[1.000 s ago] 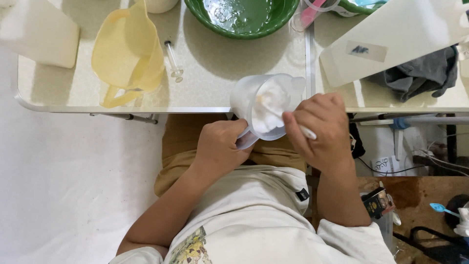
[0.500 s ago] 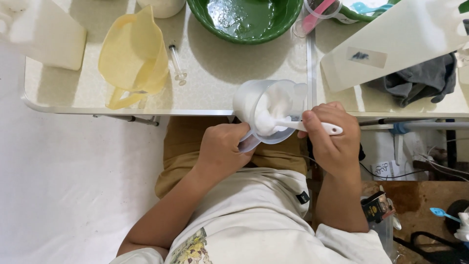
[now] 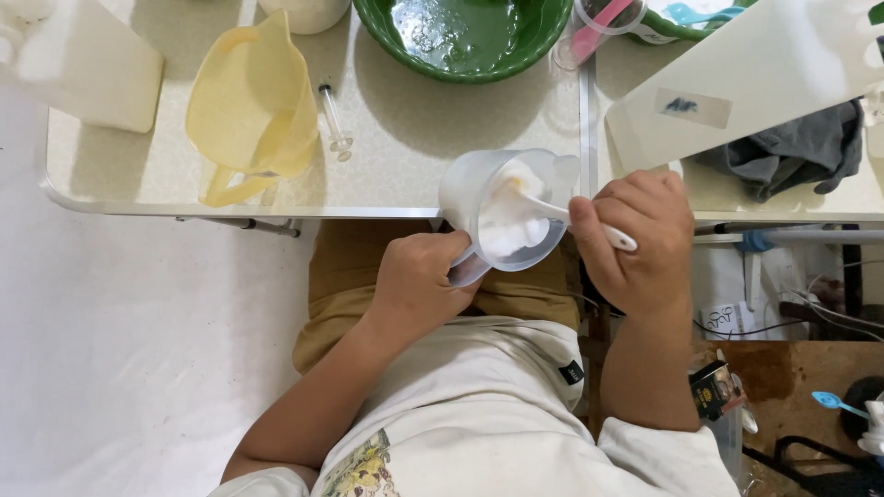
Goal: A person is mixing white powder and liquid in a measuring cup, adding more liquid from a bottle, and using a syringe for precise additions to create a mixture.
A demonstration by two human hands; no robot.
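The pale counter (image 3: pixel 414 138) fills the upper frame. At its near edge, centre frame, the left hand (image 3: pixel 419 281) has its grip closed around a translucent measuring cup (image 3: pixel 502 207) holding white paste. The right hand (image 3: pixel 640 239) pinches a white spoon (image 3: pixel 571 216) dipped inside.

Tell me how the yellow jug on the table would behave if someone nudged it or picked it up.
The yellow jug looks like thin translucent plastic and shows no liquid inside, so it is probably light and would slide easily on the smooth table. It seems taller than its base is wide, so a push near the rim could tip it. Its handle hangs near the table edge, so a nudge that way risks a fall.
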